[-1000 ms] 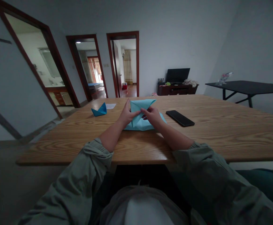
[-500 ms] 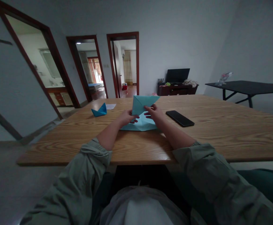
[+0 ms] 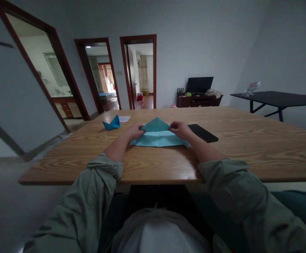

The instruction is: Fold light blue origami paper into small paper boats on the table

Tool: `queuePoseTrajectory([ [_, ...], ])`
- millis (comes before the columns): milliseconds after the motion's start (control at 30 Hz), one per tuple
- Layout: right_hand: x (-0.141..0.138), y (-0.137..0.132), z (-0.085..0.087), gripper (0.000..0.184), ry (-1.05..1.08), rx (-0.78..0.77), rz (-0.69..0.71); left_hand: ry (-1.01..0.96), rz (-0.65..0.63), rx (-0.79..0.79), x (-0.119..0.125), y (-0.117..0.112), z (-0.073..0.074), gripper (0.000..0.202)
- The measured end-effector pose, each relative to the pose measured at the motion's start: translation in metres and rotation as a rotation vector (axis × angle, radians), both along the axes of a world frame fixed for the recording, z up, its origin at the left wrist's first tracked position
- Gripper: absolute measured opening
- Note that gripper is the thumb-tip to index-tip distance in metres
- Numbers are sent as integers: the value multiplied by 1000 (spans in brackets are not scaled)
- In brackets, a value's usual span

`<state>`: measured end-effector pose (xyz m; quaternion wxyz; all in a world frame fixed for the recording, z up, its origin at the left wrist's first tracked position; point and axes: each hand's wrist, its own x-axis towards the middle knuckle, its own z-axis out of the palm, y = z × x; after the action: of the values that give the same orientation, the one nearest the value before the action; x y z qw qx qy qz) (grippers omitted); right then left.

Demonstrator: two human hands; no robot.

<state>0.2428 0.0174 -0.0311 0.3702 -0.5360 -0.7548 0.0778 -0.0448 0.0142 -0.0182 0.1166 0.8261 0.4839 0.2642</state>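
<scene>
A light-blue sheet of paper [image 3: 157,135] lies on the wooden table in front of me, its far part folded into a triangle with the peak pointing away. A wide flat strip of the sheet spreads toward me, below the triangle. My left hand [image 3: 137,131] pinches the left corner of the folded part between thumb and fingers. At the opposite corner, my right hand [image 3: 178,129] is closed on the paper's edge. Left of my hands stands a folded blue paper boat [image 3: 112,123], apart from both.
A black smartphone [image 3: 203,133] lies just right of my right hand. Behind the paper boat is a small white paper [image 3: 124,119]. The wooden table [image 3: 247,140] ends at a near edge before my lap. A black table [image 3: 276,98] stands beyond at the right.
The raised, folded paper has come down onto the table, and its peak now points away from me. My hands have moved apart to the two sides of the triangle.
</scene>
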Motion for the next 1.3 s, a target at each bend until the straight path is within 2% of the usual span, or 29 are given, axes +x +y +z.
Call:
queuePoseTrajectory([
  [200, 6, 8, -11, 17, -120, -104, -31, 0, 46, -18, -7, 10, -9, 26],
  [333, 4, 8, -14, 29, -105, -98, -34, -10, 65, -38, -8, 12, -12, 44],
  [433, 1, 4, -12, 30, -109, -80, -33, 14, 88, -11, -7, 9, -11, 53],
  [633, -2, 0, -10, 34, -181, -85, -13, 113, 72, 4, -5, 4, -10, 48],
  [800, -2, 1, -11, 40, -198, -62, 8, 85, 89, -30, -4, 6, -13, 50],
  [1100, -3, -3, -9, 28, -194, -51, -5, 126, 88, 2, -6, 14, -17, 23],
  [1300, -6, -7, -6, 25, -164, -71, -3, 174, 88, -15, -5, 11, -13, 23],
])
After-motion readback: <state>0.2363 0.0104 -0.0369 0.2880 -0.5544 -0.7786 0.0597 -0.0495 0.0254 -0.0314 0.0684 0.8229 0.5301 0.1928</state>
